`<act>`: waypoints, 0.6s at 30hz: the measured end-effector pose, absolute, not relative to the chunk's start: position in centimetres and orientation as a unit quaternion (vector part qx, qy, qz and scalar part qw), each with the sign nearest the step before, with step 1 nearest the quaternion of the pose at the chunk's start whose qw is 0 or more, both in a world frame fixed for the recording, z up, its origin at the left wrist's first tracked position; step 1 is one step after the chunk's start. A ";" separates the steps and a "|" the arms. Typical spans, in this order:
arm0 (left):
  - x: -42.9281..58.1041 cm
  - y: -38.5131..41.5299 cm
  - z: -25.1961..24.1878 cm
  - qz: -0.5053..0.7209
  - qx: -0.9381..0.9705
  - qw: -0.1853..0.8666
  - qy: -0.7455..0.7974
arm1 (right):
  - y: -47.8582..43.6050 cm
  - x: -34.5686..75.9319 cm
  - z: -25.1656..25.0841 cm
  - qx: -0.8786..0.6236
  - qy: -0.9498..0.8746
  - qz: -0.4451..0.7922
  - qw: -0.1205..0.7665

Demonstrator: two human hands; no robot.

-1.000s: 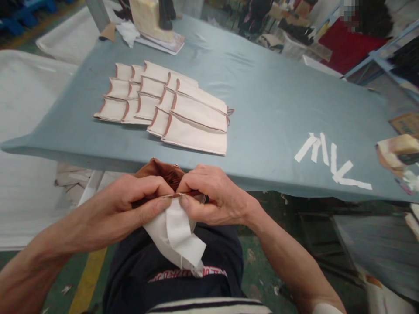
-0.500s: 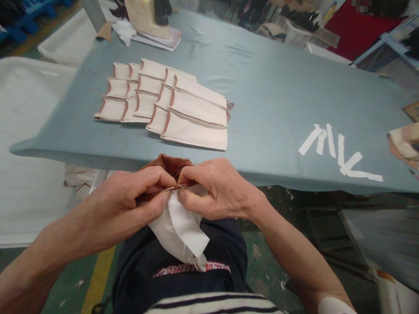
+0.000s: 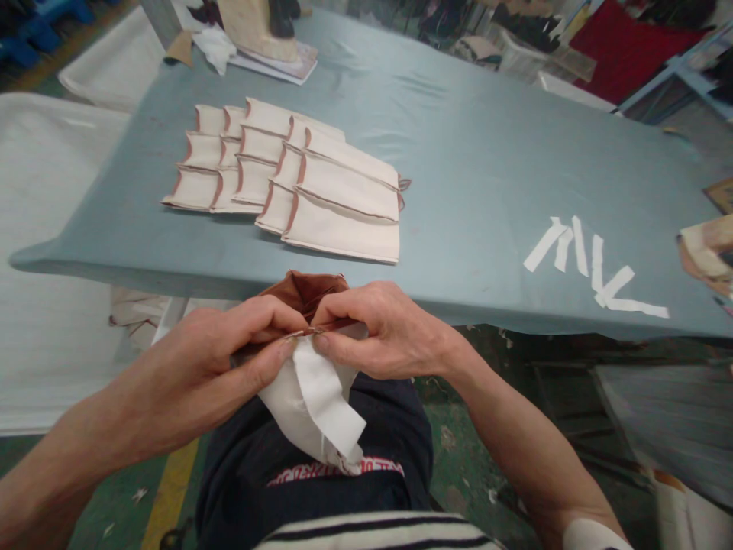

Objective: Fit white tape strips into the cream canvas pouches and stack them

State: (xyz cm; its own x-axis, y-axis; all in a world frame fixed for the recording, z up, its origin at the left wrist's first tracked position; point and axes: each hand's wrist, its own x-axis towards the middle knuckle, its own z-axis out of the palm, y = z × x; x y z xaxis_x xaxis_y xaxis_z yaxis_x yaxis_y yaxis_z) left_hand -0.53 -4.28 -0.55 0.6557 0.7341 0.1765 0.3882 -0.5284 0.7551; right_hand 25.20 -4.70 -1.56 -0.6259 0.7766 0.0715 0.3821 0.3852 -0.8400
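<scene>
Between my two hands, in front of the table edge, is a fabric pouch (image 3: pixel 283 409), cream on one side with a brown inside showing at the top. My left hand (image 3: pixel 234 351) pinches the brown-trimmed edge of it between thumb and forefinger. Close beside those fingertips, my right hand (image 3: pixel 383 332) pinches the same edge. A white fabric strip (image 3: pixel 332 405) hangs down from that edge, over the cream cloth, with loose threads near its lower end. Part of the pouch is hidden behind my hands.
On the blue-green covered table (image 3: pixel 463 191) lie rows of overlapping cream pouches (image 3: pixel 349 229) with brown trim. Several white strips (image 3: pixel 595 260) lie scattered at the right. A booklet (image 3: pixel 303 65) is at the back left. White covered surfaces (image 3: pixel 46 229) stand at the left.
The brown inside of the pouch shows slightly more open behind my fingers. Both hands keep their pinch on the edge, with only small shifts.
</scene>
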 end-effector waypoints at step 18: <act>-0.2 -5.7 -3.1 0.318 0.899 0.080 0.290 | -5.0 23.9 -1.3 -0.393 -0.667 0.576 0.262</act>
State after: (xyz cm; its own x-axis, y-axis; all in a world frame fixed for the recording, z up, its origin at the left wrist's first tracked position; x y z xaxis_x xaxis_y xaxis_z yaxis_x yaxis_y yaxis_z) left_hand -0.18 -5.71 -3.10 0.6297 0.5722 0.5254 0.4702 -0.8191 0.3286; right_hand 23.87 -4.96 -1.29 -0.5536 0.8263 -0.1041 0.2238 0.0272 -0.9743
